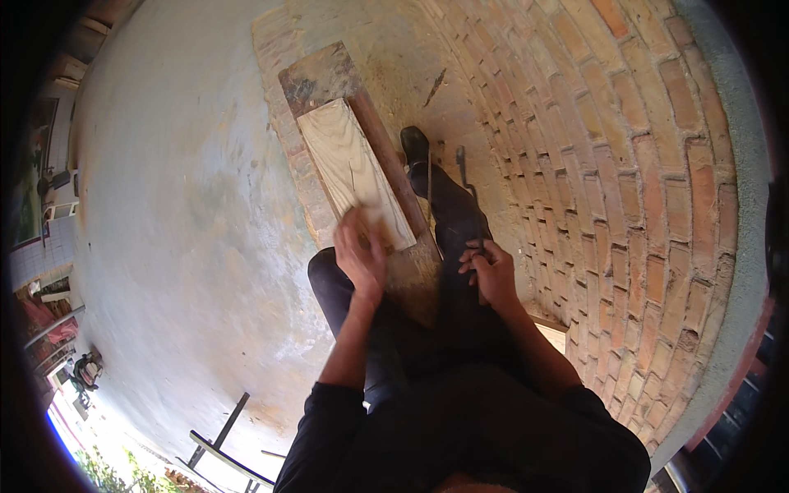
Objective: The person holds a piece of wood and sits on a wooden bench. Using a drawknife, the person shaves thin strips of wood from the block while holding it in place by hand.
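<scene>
A pale wooden board (345,152) with wavy grain lies lengthwise on a worn, dark wooden bench (325,70) that runs out in front of me. My left hand (362,256) is over the board's near end, its fingers smeared by motion. Whether it holds anything is not clear from the blur. Off to the right of the board, my right hand (491,269) is closed around a thin, dark, long-shafted tool (471,189). The tool's slightly wider end points away from me; its exact kind cannot be made out.
My dark-clothed legs are on either side of the bench, with one shoe (415,146) beside it. A brick surface (600,181) spreads along the right. Smooth, stained concrete (181,214) extends on the left. Dark metal bars (218,444) stand at the lower left.
</scene>
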The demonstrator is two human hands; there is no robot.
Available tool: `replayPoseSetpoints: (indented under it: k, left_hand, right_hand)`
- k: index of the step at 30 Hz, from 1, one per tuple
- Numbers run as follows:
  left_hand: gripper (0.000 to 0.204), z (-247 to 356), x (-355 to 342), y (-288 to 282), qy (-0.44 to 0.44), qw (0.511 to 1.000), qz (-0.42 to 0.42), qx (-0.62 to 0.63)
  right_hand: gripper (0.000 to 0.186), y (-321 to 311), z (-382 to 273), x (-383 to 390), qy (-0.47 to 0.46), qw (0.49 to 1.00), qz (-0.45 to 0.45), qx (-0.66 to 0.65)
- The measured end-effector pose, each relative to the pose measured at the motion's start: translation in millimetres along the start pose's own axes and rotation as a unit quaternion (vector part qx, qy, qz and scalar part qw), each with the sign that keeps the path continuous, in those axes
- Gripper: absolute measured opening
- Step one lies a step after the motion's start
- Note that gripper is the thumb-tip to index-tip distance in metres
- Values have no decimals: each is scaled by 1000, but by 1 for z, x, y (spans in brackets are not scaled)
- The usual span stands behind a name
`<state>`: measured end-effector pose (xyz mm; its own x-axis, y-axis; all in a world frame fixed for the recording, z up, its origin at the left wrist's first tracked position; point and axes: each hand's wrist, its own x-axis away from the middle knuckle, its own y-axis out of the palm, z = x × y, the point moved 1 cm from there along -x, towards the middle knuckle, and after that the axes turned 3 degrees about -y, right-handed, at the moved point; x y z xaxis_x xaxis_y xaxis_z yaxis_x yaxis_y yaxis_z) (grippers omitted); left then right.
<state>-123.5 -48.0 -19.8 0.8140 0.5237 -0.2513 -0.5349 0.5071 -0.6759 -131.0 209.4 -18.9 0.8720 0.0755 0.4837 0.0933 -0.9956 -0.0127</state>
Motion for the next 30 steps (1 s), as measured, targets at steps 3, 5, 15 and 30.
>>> replayPoseSetpoints:
  k: [3, 5, 15, 30]
  left_hand:
    - [42, 28, 64, -20, 11, 998, -52, 21]
    - [42, 39, 104, -27, -49, 991, -105, 73]
    - [71, 30, 57, -16, -134, 987, -10, -84]
    - [126, 21, -83, 17, -256, 957, -61, -123]
  right_hand:
    - [40, 22, -25, 29, 36, 996, -81, -14]
    - [51, 33, -30, 46, 28, 994, -107, -11]
    - [36, 18, -34, 72, 18, 991, -103, 81]
    - [23, -13, -3, 69, 30, 999, -18, 6]
